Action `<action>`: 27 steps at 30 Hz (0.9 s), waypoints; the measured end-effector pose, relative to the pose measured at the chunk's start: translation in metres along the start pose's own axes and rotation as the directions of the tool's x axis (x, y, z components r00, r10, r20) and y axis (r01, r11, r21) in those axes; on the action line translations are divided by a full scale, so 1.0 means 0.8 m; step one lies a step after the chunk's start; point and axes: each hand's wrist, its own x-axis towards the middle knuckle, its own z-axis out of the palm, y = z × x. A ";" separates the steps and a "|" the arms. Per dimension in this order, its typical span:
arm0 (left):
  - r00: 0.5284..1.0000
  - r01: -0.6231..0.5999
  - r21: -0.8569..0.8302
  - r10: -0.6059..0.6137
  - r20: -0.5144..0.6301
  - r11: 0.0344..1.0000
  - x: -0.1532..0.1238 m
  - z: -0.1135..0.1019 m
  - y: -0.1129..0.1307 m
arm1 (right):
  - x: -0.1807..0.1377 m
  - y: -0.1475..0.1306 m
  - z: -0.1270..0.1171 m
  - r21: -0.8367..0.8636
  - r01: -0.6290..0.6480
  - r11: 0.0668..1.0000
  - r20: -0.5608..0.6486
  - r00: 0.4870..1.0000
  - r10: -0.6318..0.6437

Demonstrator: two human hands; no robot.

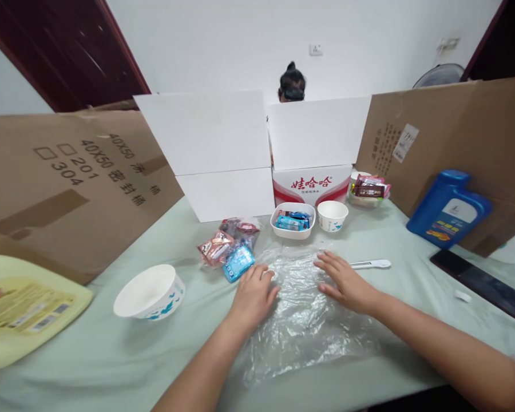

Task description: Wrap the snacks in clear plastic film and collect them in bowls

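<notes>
A clear plastic bag [302, 320] lies flattened and wrinkled on the green cloth in front of me. On its left edge rests my left hand [254, 294], fingers spread, close to a blue packet [239, 262]. My right hand [347, 280] is over the bag's right side, its fingers stretched out and apart, holding nothing. Just beyond that hand lies a white-handled utility knife [371, 264], partly hidden by it. Behind the blue packet sit brown and dark red snack packets [217, 248]. A white tub [292, 230] with blue packets stands past the bag, beside a paper bowl [332, 216].
Another paper bowl [150, 292] and a yellow jug [30, 312] are at left. To the right are a blue bottle [450, 209], a phone [483, 283] and a snack-filled bowl [369, 197]. Cardboard panels [68, 189] and a white-flapped box [311, 183] surround the table; a person [292, 83] is behind.
</notes>
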 end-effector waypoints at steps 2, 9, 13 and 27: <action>0.998 -0.010 -0.032 0.012 0.054 0.999 -0.014 -0.017 0.014 | -0.035 -0.006 -0.010 0.088 0.159 0.983 0.074 0.983 -0.166; 0.834 -0.214 0.062 0.150 0.530 0.975 -0.053 -0.018 0.054 | -0.127 -0.008 0.001 0.128 0.122 0.984 0.164 0.976 -0.142; 0.843 -0.268 0.177 0.141 0.519 0.947 -0.057 -0.016 0.060 | -0.136 -0.006 -0.002 0.215 0.057 0.975 0.042 0.997 -0.067; 0.971 0.153 -0.517 -0.030 0.238 0.842 -0.001 -0.011 -0.013 | -0.061 0.027 -0.008 0.412 -0.335 0.848 0.082 0.940 0.332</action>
